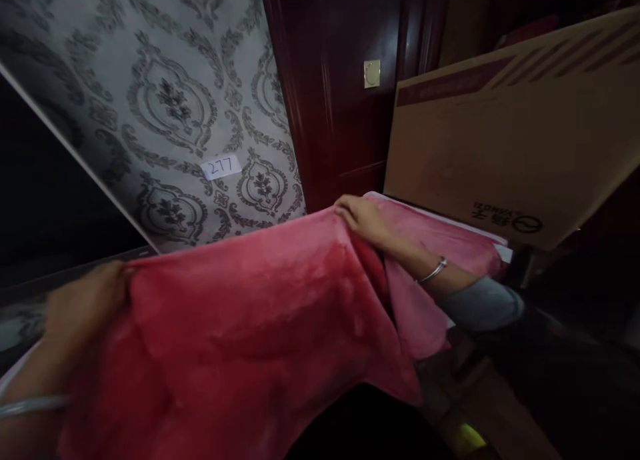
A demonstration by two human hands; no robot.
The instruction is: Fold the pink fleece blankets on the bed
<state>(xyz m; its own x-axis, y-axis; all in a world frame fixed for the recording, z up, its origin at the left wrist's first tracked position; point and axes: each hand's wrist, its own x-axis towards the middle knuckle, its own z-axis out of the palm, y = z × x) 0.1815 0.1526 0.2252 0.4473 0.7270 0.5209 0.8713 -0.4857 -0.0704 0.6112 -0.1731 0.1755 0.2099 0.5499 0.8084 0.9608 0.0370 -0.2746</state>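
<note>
A red and pink plush cloth is stretched between my two hands, its top edge fairly straight and its lower part hanging in loose folds. At the cloth's upper left corner, my left hand is closed on the edge, slightly blurred. My right hand pinches the top edge farther right, fingers bent over it. Beyond my right wrist lies more pink cloth with a pale border; whether it joins the held piece I cannot tell. Both wrists carry silver bangles.
A large cardboard box leans behind the pink cloth on the right. Ahead are a dark red door and a patterned wall bearing a paper label marked 277. A dark panel stands at the left.
</note>
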